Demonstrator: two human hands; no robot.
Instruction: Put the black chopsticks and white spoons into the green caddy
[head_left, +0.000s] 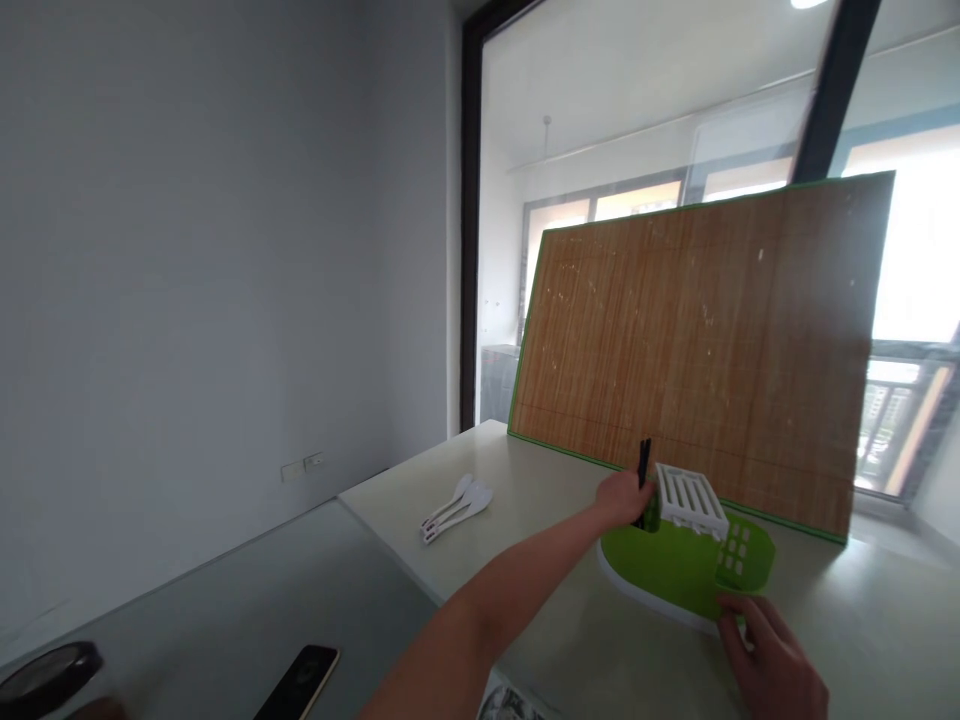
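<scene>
A green and white utensil holder (660, 572) stands on the white table, with a white slatted rack (691, 499) raised over its back part and a perforated green compartment on the right. My left hand (624, 497) reaches to its left back side, closed around black chopsticks (644, 462) that point upward; their lower ends sit at a compartment there, partly hidden. At the holder's front right edge my right hand (772, 655) grips the rim between thumb and fingers. White serving spoons and spatulas (459, 506) lie together on the table to the left.
A large bamboo board (690, 360) with green edging leans upright behind the holder, in front of a glass partition. On the grey surface at the lower left lie a phone (300, 682) and a dark round object (49, 675). A wall with sockets (302, 466) borders the left.
</scene>
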